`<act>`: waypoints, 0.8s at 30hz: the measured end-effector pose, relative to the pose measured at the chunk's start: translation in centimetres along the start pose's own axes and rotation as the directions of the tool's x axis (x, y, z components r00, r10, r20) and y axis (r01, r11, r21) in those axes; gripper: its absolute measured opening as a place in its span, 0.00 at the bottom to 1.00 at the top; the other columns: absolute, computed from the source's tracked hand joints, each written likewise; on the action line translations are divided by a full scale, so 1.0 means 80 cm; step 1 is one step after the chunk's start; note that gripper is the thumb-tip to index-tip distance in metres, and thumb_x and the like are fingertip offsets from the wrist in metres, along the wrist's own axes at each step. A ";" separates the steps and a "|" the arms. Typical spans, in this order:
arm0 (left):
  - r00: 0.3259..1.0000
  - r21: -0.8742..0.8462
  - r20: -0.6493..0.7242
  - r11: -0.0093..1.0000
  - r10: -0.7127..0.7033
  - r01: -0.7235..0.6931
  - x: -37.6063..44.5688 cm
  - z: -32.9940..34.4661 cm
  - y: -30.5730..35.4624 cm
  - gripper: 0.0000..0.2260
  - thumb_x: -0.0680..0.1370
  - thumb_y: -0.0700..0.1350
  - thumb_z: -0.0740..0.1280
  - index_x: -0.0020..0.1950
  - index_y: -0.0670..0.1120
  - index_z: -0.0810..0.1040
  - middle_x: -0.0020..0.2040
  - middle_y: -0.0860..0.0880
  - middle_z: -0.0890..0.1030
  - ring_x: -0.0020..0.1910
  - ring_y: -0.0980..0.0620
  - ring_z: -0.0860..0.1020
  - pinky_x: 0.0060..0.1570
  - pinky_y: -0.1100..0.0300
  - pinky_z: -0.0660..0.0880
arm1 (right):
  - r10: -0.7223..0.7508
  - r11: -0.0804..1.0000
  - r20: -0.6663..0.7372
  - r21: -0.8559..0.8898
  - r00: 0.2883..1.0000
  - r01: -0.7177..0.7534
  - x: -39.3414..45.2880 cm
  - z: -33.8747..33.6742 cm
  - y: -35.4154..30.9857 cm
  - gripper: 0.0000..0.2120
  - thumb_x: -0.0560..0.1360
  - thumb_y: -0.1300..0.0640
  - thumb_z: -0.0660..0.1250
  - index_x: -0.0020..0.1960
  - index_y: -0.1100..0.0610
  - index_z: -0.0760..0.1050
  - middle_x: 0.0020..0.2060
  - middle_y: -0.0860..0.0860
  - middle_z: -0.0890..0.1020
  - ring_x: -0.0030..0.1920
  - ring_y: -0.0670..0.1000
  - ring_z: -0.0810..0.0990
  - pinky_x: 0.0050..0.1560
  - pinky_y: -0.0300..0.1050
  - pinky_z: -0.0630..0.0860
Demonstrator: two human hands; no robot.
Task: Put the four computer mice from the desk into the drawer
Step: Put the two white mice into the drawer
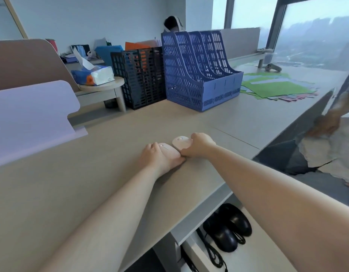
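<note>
1. Left hand (158, 158) lies on the desk (71, 183) near its front edge, fingers curled over the near pink mouse (168, 151), thumb tucked along the mouse's near side. Grasping it; the mouse looks to be resting on the desk surface.
2. Right hand (199, 145) just beside the left, fingers wrapped over the right edge of the far pink mouse (180, 142). That mouse is tilted up, its face turned toward the camera.
3. The two pink mice touch or nearly touch (cannot tell which); the thumbs of both hands meet below them.
4. Below the desk edge, an open drawer (197, 258) with a pale wall. Two black mice (230, 226) sit in it side by side, their cables (213, 254) trailing toward the near side.
5. Further back on the desk: blue file rack (199, 75), black file rack (142, 77) to its left, touching it.
6. Tissue pack (93, 74) on a small round stand (103, 86), left of the black rack.
7. Coloured paper sheets (275, 87) spread to the right of the blue rack, well apart from the hands.
</note>
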State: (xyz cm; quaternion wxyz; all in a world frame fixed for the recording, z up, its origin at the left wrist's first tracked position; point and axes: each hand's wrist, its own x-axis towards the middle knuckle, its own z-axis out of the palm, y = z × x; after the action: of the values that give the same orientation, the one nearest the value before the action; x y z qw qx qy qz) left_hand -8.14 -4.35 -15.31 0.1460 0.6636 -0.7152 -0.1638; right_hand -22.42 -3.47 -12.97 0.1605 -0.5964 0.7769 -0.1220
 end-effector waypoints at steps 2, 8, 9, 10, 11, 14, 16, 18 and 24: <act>0.999 -0.007 0.015 1.000 0.029 -0.029 -0.035 0.001 0.015 0.45 0.58 0.73 0.69 0.66 0.46 0.69 0.65 0.46 0.73 0.67 0.47 0.69 0.65 0.55 0.67 | -0.004 0.994 0.074 -0.110 0.997 0.012 -0.030 -0.021 0.013 0.24 0.69 0.44 0.68 0.56 0.61 0.73 0.47 0.53 0.76 0.47 0.55 0.75 0.44 0.44 0.71; 0.985 -0.059 0.045 0.984 0.168 -0.166 -0.146 0.023 0.064 0.45 0.63 0.69 0.71 0.69 0.43 0.63 0.68 0.47 0.68 0.69 0.47 0.64 0.67 0.56 0.62 | 0.056 0.982 0.098 -0.183 0.994 -0.037 -0.119 -0.046 0.082 0.21 0.68 0.44 0.68 0.52 0.59 0.71 0.40 0.52 0.74 0.44 0.55 0.74 0.41 0.43 0.71; 0.979 -0.056 0.042 0.979 0.201 -0.199 -0.166 0.030 0.073 0.44 0.65 0.67 0.71 0.70 0.42 0.62 0.69 0.46 0.67 0.70 0.47 0.64 0.68 0.57 0.61 | 0.074 0.985 0.089 -0.161 0.993 -0.059 -0.132 -0.048 0.098 0.23 0.68 0.43 0.68 0.55 0.59 0.72 0.41 0.52 0.75 0.44 0.54 0.74 0.41 0.43 0.71; 0.972 -0.060 0.028 0.971 0.234 -0.232 -0.184 0.037 0.081 0.43 0.66 0.66 0.71 0.70 0.41 0.62 0.69 0.46 0.67 0.70 0.48 0.64 0.69 0.58 0.60 | 0.092 0.986 0.086 -0.145 0.992 -0.079 -0.146 -0.048 0.113 0.26 0.68 0.43 0.68 0.57 0.60 0.72 0.43 0.52 0.75 0.44 0.54 0.74 0.41 0.43 0.70; 0.964 -0.067 0.010 0.962 0.266 -0.265 -0.201 0.044 0.088 0.42 0.67 0.65 0.71 0.70 0.41 0.62 0.68 0.46 0.67 0.69 0.48 0.64 0.68 0.58 0.60 | 0.113 0.986 0.087 -0.134 0.990 -0.101 -0.159 -0.048 0.128 0.27 0.68 0.42 0.68 0.58 0.60 0.72 0.44 0.52 0.75 0.45 0.54 0.74 0.42 0.42 0.70; 0.944 -0.088 0.042 0.942 0.328 -0.323 -0.239 0.066 0.110 0.40 0.69 0.62 0.71 0.70 0.40 0.61 0.67 0.47 0.66 0.69 0.48 0.63 0.69 0.58 0.60 | 0.168 0.979 0.101 -0.130 0.981 -0.155 -0.186 -0.039 0.167 0.22 0.68 0.43 0.69 0.52 0.58 0.74 0.44 0.51 0.76 0.44 0.53 0.75 0.44 0.42 0.71; 0.945 -0.088 0.065 0.945 0.321 -0.315 -0.254 0.085 0.121 0.35 0.70 0.60 0.70 0.68 0.40 0.63 0.65 0.47 0.68 0.68 0.47 0.64 0.67 0.58 0.60 | 0.199 0.971 0.126 -0.160 0.972 -0.178 -0.199 -0.031 0.186 0.19 0.68 0.44 0.68 0.48 0.58 0.73 0.43 0.52 0.76 0.44 0.53 0.74 0.44 0.42 0.70; 0.952 -0.037 0.076 0.955 0.297 -0.295 -0.262 0.107 0.123 0.32 0.69 0.60 0.69 0.64 0.41 0.67 0.61 0.47 0.70 0.66 0.46 0.66 0.65 0.59 0.61 | 0.208 0.968 0.161 -0.176 0.965 -0.180 -0.207 -0.020 0.202 0.19 0.68 0.45 0.68 0.50 0.58 0.74 0.44 0.52 0.76 0.44 0.54 0.74 0.44 0.43 0.71; 0.950 0.062 0.282 0.985 0.136 -0.160 -0.291 0.182 0.110 0.42 0.61 0.65 0.71 0.67 0.44 0.65 0.65 0.48 0.69 0.67 0.47 0.67 0.64 0.54 0.68 | 0.252 0.959 0.318 -0.207 0.914 -0.193 -0.220 0.026 0.256 0.22 0.67 0.47 0.72 0.56 0.58 0.75 0.47 0.52 0.77 0.46 0.54 0.75 0.43 0.44 0.72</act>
State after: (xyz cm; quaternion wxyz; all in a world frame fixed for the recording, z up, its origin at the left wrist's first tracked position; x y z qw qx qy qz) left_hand -20.50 20.04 -24.47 0.0284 0.5842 -0.7826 -0.2131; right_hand -35.62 18.84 -20.84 0.2536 -0.5275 0.8078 0.0696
